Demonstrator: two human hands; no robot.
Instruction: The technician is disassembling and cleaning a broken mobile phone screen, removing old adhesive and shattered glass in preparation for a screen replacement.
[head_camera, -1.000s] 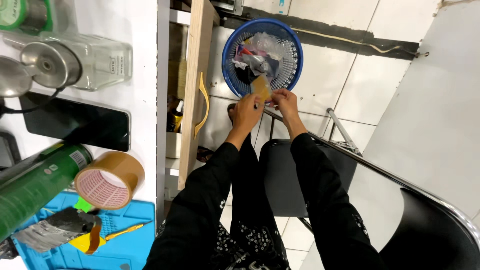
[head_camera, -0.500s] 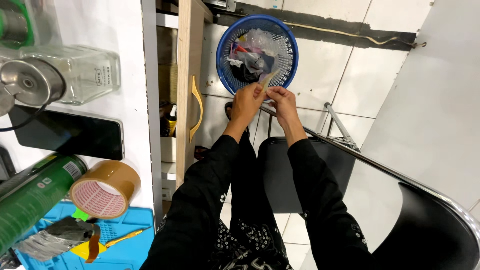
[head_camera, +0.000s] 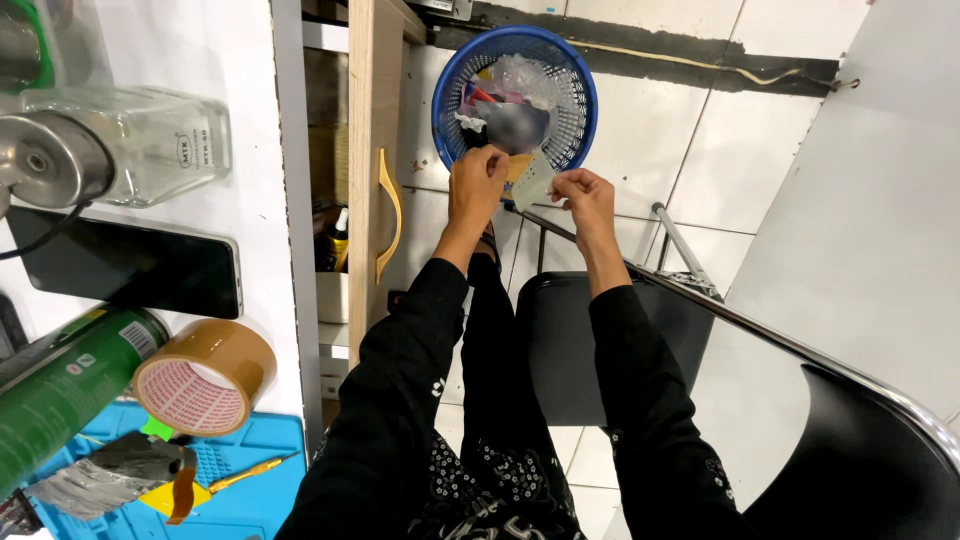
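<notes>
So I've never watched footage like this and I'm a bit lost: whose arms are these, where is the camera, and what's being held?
The camera sits on a person's head and looks down, so the black-sleeved arms are their own. The left hand and right hand hold a small pale strip between them, above a blue basket of scraps on the tiled floor. A black chair stands below. At the left, the white table holds a dark phone, a brown tape roll, a green can and a glass jar.

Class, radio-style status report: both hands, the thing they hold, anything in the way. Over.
Left hand and right hand both pinching a pale paper slip. Slip held over the blue waste basket. Nothing between slip and basket.
</notes>
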